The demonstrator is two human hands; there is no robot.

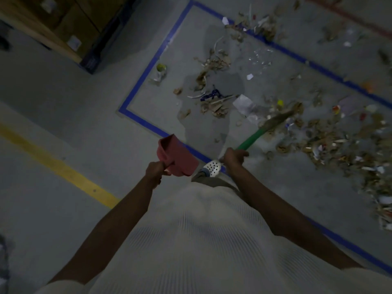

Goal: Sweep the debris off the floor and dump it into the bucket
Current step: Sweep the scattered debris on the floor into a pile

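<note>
- Right hand (234, 157) grasps broom (265, 129); bristles reach right, into debris (331, 136).
- Left hand (156, 169) grips dustpan (176, 155) off the floor, likely kept ready for scooping.
- Debris lies far and right inside blue tape (146, 66); bucket not visible.

Dim, underexposed view. Motion blur smears the broom head (277, 120) and debris (331, 143); wide-angle bending at edges; soft throughout.

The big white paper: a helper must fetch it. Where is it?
Find the blue tape rectangle on the floor. Inside it, just left of the broom head, lies the paper. It is the largest white sheet; other white scraps are smaller.
</note>
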